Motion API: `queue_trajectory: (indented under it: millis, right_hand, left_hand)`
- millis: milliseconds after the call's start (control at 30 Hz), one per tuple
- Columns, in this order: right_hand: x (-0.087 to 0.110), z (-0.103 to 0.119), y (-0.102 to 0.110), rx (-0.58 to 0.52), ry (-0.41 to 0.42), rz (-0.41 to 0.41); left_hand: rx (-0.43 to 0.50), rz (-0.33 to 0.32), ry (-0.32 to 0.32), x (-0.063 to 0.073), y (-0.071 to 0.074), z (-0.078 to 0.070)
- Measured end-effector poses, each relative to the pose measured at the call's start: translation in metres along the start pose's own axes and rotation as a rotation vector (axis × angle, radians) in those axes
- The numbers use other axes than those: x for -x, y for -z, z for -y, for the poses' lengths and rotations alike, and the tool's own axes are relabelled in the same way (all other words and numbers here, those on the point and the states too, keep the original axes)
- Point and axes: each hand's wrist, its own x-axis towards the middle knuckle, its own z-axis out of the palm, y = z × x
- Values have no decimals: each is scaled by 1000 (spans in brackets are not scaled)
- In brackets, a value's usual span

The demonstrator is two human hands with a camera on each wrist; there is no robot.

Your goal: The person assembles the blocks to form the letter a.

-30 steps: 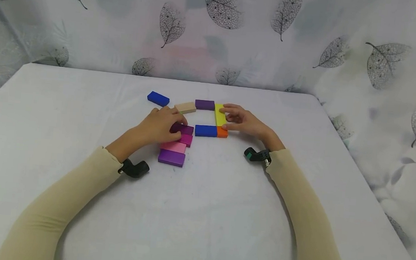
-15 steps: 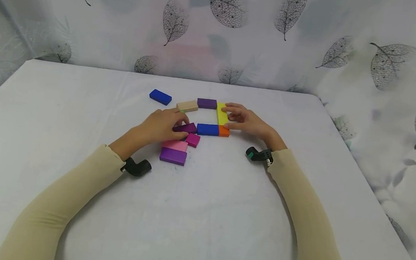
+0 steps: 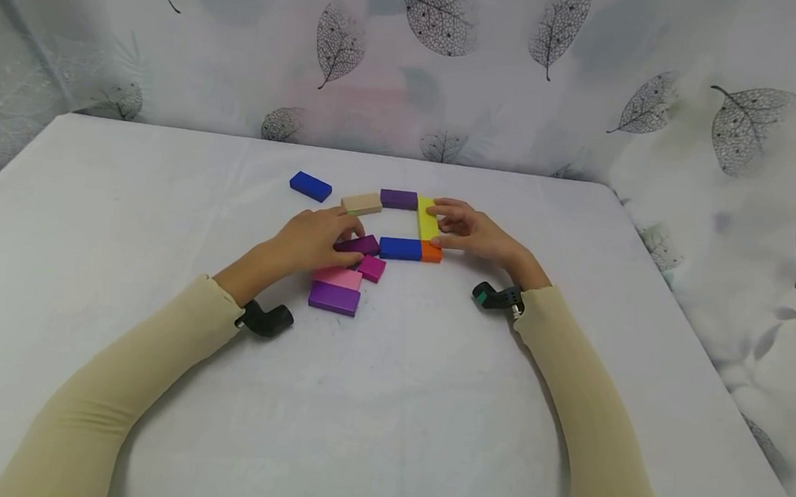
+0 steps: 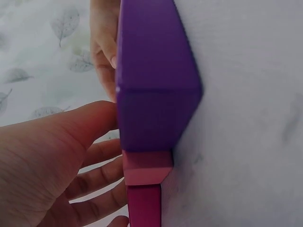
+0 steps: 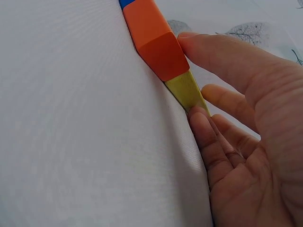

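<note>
Left hand (image 3: 315,240) seemingly pinches a plum block (image 3: 364,244); right hand (image 3: 477,234), spread, touches yellow block (image 3: 425,224).

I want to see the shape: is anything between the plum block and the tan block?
Yes. The left grip lies partly between the plum block and the tan block, and a bit of green peeks out beside the tan block. The rest is hidden.

left sleeve (image 3: 120,374) was long, plain beige, creased partway up | right sleeve (image 3: 589,415) was matching beige, smoother | left cuff (image 3: 222,306) and right cuff (image 3: 535,304) were plain-edged | left wrist camera (image 3: 269,321) was black, bent, round-ended | right wrist camera (image 3: 496,297) was black too, marked with a small green patch (image 3: 481,297)
</note>
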Motion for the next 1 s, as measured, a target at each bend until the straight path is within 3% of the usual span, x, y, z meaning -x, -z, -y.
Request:
queue_trajectory:
  millis: [367, 567, 767, 1000]
  right_hand:
    - [2, -1, -2, 0, -9, 0]
    - [2, 2, -2, -6, -12, -9]
    - [1, 2, -2, 1, -11, -6]
    - [1, 2, -1, -4, -12, -6]
  left_hand:
    - [35, 1, 4, 1, 1, 3]
    - [91, -41, 0, 2, 6, 4]
    - [72, -101, 0, 2, 7, 13]
    - [44, -105, 49, 1, 8, 21]
